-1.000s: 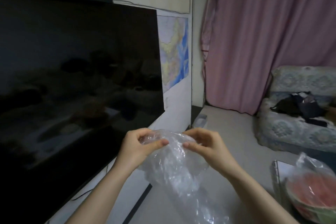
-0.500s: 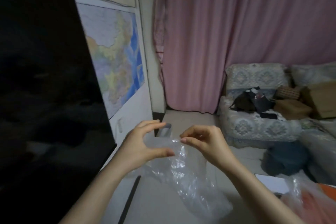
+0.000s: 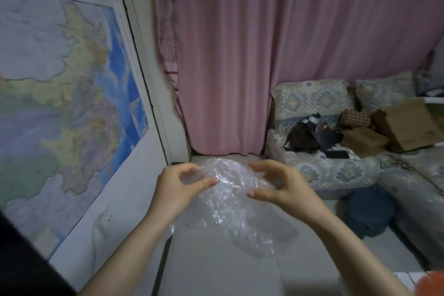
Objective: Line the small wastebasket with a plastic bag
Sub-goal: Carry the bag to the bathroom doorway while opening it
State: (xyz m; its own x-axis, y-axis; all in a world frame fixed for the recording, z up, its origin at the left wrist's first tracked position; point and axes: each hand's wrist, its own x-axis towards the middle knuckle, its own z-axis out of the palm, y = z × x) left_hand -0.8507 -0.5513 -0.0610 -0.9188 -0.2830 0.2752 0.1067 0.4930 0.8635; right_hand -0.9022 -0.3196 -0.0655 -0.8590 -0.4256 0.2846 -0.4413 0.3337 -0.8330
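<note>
Left hand (image 3: 177,187) and right hand (image 3: 281,185), fingers pinching crumpled clear plastic bag (image 3: 230,204) (mid-air), pink curtain (image 3: 264,55) behind

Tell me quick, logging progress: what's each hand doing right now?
Left hand: pinching the clear plastic bag.
Right hand: fingers curled at the bag's other side; grip unclear.
</note>
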